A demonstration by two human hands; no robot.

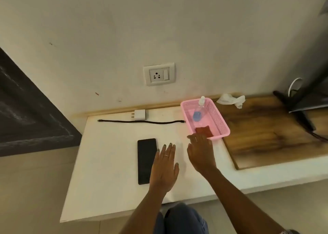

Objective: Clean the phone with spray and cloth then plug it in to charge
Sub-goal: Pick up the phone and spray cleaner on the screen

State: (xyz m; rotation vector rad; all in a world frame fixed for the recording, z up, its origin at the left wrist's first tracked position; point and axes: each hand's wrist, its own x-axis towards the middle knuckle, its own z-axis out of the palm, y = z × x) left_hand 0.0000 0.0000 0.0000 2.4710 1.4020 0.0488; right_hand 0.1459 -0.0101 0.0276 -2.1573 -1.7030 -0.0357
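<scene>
1. Head view: the phone lies flat and face up on the white table, its long side running away from the person, screen dark.
2. The left hand is spread flat with straight fingers just to the right of the phone; it grips nothing. Its little finger reaches the phone's upper right edge, though whether it touches cannot be told.
3. The right hand reaches toward the near end of the pink basket, fingers extended and loosely open, holding nothing. Its fingertips lie at the basket's near rim, close to the reddish-brown cloth.
4. The cloth sits in the near end of the basket; the spray bottle lies farther back in it, clear with a blue label and a white top pointing toward the wall.
5. The black cable stretches straight across the far side of the table, with the white charger plug just behind it. The wall socket is above, with nothing plugged in.
6. Hard to make out: the right fingertips blur against the basket rim, so contact with the cloth is unclear. The crumpled white tissue and the dark objects at the right edge are cut off or indistinct.
</scene>
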